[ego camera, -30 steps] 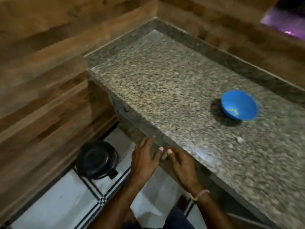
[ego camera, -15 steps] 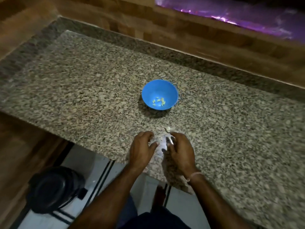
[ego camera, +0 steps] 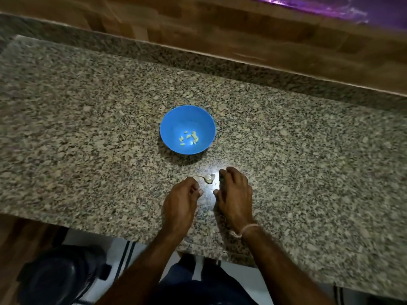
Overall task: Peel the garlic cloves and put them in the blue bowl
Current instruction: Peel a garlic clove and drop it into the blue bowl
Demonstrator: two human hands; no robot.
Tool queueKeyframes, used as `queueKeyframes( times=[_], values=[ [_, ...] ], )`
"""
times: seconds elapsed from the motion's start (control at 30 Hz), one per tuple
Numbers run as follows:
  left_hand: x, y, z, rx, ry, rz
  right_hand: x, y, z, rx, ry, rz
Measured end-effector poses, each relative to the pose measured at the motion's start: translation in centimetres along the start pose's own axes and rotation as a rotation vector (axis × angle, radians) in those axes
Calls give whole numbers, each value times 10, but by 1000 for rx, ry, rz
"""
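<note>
blue bowl [ego camera: 168, 119] stands mid-bench, well back from the front edge, with several peeled cloves [ego camera: 189, 138] inside. one garlic clove [ego camera: 208, 178] lies on the bench [ego camera: 88, 128] between bowl and hands, just beside the right hand [ego camera: 235, 194]. right fingers arched, close together, gripping nothing visible. left hand [ego camera: 180, 201] fingers curled under; cannot tell whether they pinch anything. bare granite on both sides; front edge under the forearms.

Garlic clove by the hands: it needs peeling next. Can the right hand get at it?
Likely yes: the garlic clove lies bare on the counter, beside the right hand, nothing between.
</note>
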State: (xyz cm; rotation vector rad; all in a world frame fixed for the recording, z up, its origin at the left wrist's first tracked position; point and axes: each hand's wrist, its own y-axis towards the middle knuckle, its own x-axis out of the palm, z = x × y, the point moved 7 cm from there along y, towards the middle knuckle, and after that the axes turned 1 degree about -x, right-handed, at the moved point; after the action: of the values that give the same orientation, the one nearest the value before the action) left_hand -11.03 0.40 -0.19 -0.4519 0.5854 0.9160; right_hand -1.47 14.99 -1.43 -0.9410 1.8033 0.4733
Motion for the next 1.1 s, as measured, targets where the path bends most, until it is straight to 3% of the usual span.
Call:
queueKeyframes(
  times=[0.17, 0.37, 0.5, 0.67, 0.8, 0.9, 1.03, 1.1],
  values=[
    [-40, 32, 27, 63, -85, 129, -1, 3, -4, 40, -13, 36],
    [-58, 100, 48, 89, 68, 205, 1, 2, -6, 68, -10, 70],
    [-57, 87, 56, 217, 132, 244, 0, 3, -4, 65, 15, 72],
    [13, 29, 33, 349, 174, -73, 1, 4, 2, 27, 117, 94],
    [38, 30, 24, 297, 261, -68, 2, 3, 10, -50, 196, 78],
    [40, 29, 21, 169, 49, -52, -3, 1, 16, -97, 279, 80],
    [53, 16, 15, -384, -682, -141, -14, -2, 24, 60, 850, -7],
    [64, 3, 22, -558, -947, -215, -21, -5, 26, 126, 997, -26]
  ],
)
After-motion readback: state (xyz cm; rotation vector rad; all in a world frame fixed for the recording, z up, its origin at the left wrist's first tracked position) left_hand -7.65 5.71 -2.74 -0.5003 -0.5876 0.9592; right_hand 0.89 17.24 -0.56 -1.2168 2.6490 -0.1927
